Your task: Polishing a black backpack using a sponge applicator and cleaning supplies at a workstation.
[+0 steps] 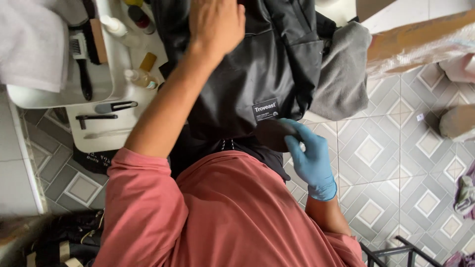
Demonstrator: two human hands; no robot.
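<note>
Black bag (257, 74) under left fingers (217, 20), brush (274, 133) in gloved right fingers (309, 148)

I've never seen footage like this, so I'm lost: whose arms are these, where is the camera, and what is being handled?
There is one picture, taken by a camera worn on a person's head and looking straight down, so you see their own pink shirt and both arms. The left hand, bare, lies flat on a black bag spread in front of them. The right hand, in a blue glove, grips a dark rounded thing, perhaps a brush, against the bag's lower edge. A grey cloth lies beside the bag. To the left a white tray holds brushes and small bottles. Below is a patterned tile floor.
</note>
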